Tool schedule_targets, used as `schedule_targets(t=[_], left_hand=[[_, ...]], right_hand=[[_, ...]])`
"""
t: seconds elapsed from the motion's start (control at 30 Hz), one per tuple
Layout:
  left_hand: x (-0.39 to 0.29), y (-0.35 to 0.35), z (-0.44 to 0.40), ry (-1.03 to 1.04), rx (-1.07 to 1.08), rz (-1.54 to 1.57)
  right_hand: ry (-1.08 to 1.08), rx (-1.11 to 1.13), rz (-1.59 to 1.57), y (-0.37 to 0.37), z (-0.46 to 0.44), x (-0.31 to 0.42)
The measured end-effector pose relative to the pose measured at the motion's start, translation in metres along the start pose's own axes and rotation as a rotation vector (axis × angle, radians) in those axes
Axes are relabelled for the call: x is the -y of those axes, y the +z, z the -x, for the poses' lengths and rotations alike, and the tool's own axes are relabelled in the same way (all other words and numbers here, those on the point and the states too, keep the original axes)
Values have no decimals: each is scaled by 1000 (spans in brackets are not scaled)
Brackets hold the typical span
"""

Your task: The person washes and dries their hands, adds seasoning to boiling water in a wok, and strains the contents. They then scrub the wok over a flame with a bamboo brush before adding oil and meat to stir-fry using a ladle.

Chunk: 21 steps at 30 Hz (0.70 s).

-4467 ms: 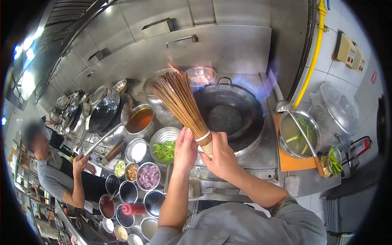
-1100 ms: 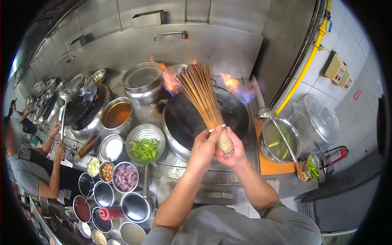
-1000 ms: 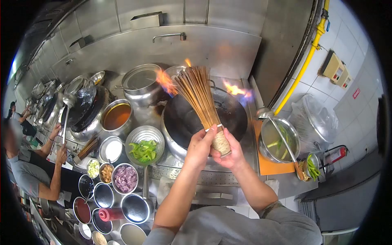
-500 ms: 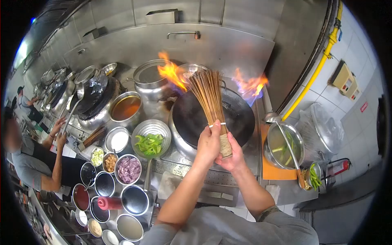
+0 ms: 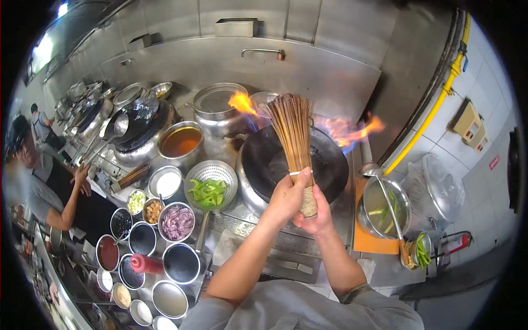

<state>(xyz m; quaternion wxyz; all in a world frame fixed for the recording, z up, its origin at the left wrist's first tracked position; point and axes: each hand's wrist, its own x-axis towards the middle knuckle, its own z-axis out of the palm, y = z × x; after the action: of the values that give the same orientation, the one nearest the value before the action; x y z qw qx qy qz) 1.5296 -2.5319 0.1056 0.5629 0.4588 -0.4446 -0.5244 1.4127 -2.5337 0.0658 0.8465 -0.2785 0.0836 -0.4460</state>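
Left hand [image 5: 287, 197] and right hand [image 5: 319, 212] are holding the bamboo brush [image 5: 292, 135] more upright than before, both closed round its bound handle [image 5: 308, 202], centre frame above the wok [image 5: 331, 162] (flames [image 5: 363, 133] at right burning more orange), apparently keeping it off the metal.

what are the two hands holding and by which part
A brush, by its wrapped handle, in both the left hand and the right hand.

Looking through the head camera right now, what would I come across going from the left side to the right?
Red sauce, red bottle, green peppers, the held bamboo brush, orange board, fire extinguisher.
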Motion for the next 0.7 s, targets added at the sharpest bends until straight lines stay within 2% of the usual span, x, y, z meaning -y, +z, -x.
schedule_targets(t=[0.07, 0.1, 0.2, 0.3, 0.37, 0.43, 0.47, 0.53, 0.57, 0.63, 0.7], left_hand=[[-9, 1, -1, 68, -36, -8], [-15, -1, 4, -26, 15, 68], [-22, 0, 9, 19, -10, 105], [-10, -1, 4, -2, -23, 213], [11, 2, -6, 114, -111, 192], [12, -1, -9, 106, -115, 158], [-2, -6, -3, 39, -79, 137], [0, -7, -3, 38, -72, 99], [13, -3, -10, 107, -102, 79], [17, -5, -15, 86, -70, 62], [-13, -18, 1, -113, 67, 68]], right_hand=[[20, -13, 61, -1, -3, 5], [27, -22, 91, -1, -4, 7], [-9, -6, 105, 14, -3, 8], [11, 32, 81, 0, -3, 3], [11, 4, 98, 5, -1, 1], [5, 3, 141, 6, -3, 2], [4, 16, 177, 5, -4, 2], [4, 47, 211, 1, -4, 3], [3, 69, 210, -2, -5, 5], [-12, 71, 210, -1, -9, 5], [-47, 9, 209, 9, -5, 4]])
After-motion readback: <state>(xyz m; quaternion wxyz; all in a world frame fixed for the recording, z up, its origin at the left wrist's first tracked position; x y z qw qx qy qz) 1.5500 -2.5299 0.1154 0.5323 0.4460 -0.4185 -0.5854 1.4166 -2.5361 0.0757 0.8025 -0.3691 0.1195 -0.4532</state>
